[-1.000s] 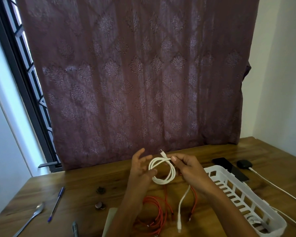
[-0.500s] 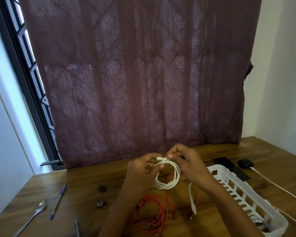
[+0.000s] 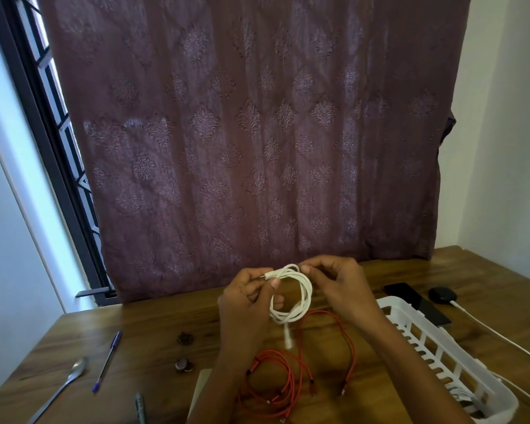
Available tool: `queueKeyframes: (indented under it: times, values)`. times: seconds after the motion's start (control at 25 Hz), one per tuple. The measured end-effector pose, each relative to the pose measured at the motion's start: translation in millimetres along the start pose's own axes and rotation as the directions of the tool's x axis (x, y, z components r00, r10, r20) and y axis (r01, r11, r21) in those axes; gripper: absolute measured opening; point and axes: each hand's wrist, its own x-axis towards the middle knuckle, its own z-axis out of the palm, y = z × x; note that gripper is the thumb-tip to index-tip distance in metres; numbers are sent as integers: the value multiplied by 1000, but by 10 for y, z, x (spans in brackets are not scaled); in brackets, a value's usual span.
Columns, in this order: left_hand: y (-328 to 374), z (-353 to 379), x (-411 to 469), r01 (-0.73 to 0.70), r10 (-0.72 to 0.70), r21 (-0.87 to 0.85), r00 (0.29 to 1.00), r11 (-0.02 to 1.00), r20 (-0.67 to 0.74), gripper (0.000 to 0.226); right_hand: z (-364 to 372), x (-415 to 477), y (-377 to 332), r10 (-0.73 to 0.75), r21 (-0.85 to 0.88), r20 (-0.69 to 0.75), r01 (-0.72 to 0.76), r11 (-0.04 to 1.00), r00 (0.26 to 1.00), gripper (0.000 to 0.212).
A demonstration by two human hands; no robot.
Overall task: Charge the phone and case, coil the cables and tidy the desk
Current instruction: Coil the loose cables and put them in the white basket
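Both hands are up over the middle of the wooden desk with the white cable wound into a small hoop between them: the left hand pinches the plug end at the top of the hoop between thumb and fingers, and the right hand closes its fingertips on the loops just beside it, one short tail dangling below. I judge this coil nearly finished but not yet secured or put away. The charging looks done: the phone lies dark at the far right, touching the white basket, and the small dark case sits near it with a white lead running off the desk's right edge, though I cannot see a plug in the phone itself. Left to do, as I read it: the orange cables sprawl loose on the desk below the hands, and a blue pen, a spoon and two small round things too blurred to name lie scattered on the left. The basket's near end, a second pen and a pale flat object are cut off by the bottom edge; what lies in the basket is unclear.
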Motion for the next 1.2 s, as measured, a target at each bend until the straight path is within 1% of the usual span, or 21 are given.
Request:
queueKeyframes:
  times: [0.12, 0.2, 0.36, 0.4, 0.44, 0.52, 0.56, 0.6, 0.64, 0.68, 0.72, 0.76, 0.8, 0.84, 0.88, 0.96, 1.0, 1.04, 1.08, 1.16, 1.2]
  values:
    - [4, 29, -26, -57, 59, 23, 996, 998, -67, 14, 114, -117, -50, 165, 246, 39, -169, 955, 986, 20]
    - [-14, 30, -32, -88, 92, 49, 992, 995, -89, 19, 153, -180, -85, 192, 295, 70, -204, 933, 979, 13]
    - [-72, 51, -46, -108, 116, 95, 989, 990, -92, 23, 194, -209, -134, 293, 359, 46, -290, 887, 955, 26]
    - [-101, 61, -49, -106, 115, 98, 989, 990, -95, 23, 208, -204, -154, 344, 446, 59, -333, 831, 937, 27]
    - [-131, 74, -54, -104, 113, 97, 989, 990, -100, 21, 220, -193, -178, 400, 573, 108, -386, 723, 910, 25]
    - [-186, 96, -71, -124, 137, 129, 986, 984, -98, 19, 230, -169, -213, 478, 784, 280, -486, 387, 832, 22]
    - [-207, 111, -88, -156, 173, 170, 981, 973, -88, 19, 215, -168, -214, 477, 828, 347, -503, 248, 807, 23]
    - [-222, 122, -103, -188, 208, 206, 975, 960, -79, 19, 200, -171, -202, 461, 844, 378, -504, 186, 803, 23]
    - [-233, 127, -105, -205, 228, 227, 970, 952, -82, 17, 200, -180, -191, 446, 843, 375, -499, 200, 813, 25]
    - [-241, 132, -98, -206, 234, 232, 967, 951, -99, 16, 204, -197, -184, 444, 820, 329, -485, 302, 833, 27]
    - [-249, 137, -82, -200, 233, 228, 964, 953, -128, 14, 213, -219, -170, 442, 754, 226, -443, 485, 868, 25]
    - [-254, 145, -64, -190, 228, 221, 960, 957, -162, 13, 223, -253, -168, 417, 625, 74, -368, 688, 906, 21]
    - [-249, 150, -51, -180, 222, 217, 956, 959, -191, 12, 234, -291, -169, 352, 472, -93, -270, 839, 932, 17]
    - [-240, 156, -44, -178, 224, 219, 952, 959, -211, 12, 245, -330, -181, 257, 341, -219, -173, 924, 941, 16]
    - [-228, 161, -41, -186, 236, 226, 947, 956, -220, 13, 260, -360, -200, 176, 248, -266, -109, 963, 948, 15]
    - [-212, 170, -50, -197, 253, 246, 941, 949, -223, 16, 318, -408, -209, 98, 124, -216, -72, 990, 972, 18]
    - [-211, 170, -56, -196, 253, 252, 943, 948, -216, 16, 344, -421, -209, 102, 84, -180, -88, 993, 978, 23]
    - [-214, 168, -65, -195, 249, 256, 947, 947, -201, 17, 353, -428, -222, 139, 99, -160, -125, 987, 977, 28]
    - [-213, 166, -77, -194, 245, 264, 953, 945, -178, 18, 335, -415, -231, 219, 188, -154, -189, 964, 964, 32]
    - [-213, 160, -115, -194, 238, 304, 964, 933, -116, 23, 249, -375, -263, 400, 444, -101, -318, 837, 911, 38]
    - [-208, 157, -139, -196, 237, 327, 967, 925, -90, 24, 193, -369, -261, 443, 504, -66, -353, 788, 894, 43]
